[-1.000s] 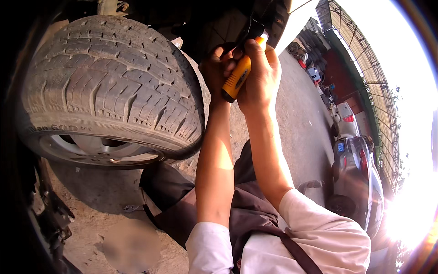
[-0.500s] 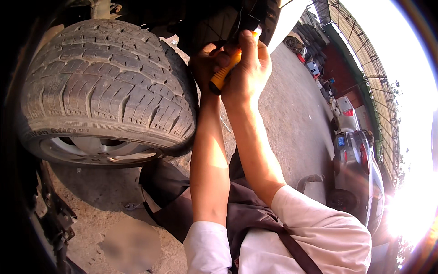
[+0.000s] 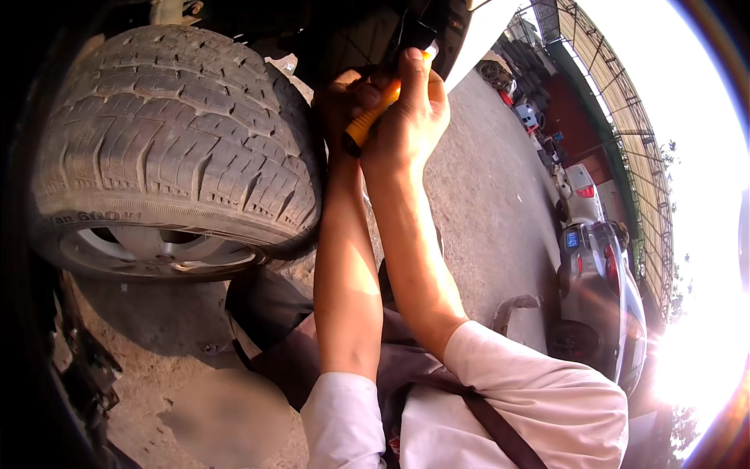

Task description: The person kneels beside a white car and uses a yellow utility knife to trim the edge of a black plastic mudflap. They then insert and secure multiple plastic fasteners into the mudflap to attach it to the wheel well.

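My right hand point(image 3: 408, 129) is closed around a yellow-orange tool with a ribbed handle and black butt end point(image 3: 369, 123). Its thumb lies along the upper part, pointing at the tip. The tool slants up to the right, with a pale, bright tip beside a dark part point(image 3: 420, 33) under the vehicle body. My left hand point(image 3: 341, 98) is just left of it, in shadow, fingers curled close to the tool; what they grip, if anything, is hidden. Left of both hands stands a worn tyre point(image 3: 176, 125) on a silver alloy wheel point(image 3: 160, 248).
A white body panel point(image 3: 478, 43) edges the dark space above my hands. Metal parts point(image 3: 74, 352) hang at the lower left. Across the concrete yard point(image 3: 500, 211) stand a dark car point(image 3: 598, 289), a white vehicle point(image 3: 582, 191) and stacked tyres point(image 3: 523, 59).
The view has shifted slightly, so the hands, tool and wheel all sit a little farther left. The grip on the yellow tool looks the same.
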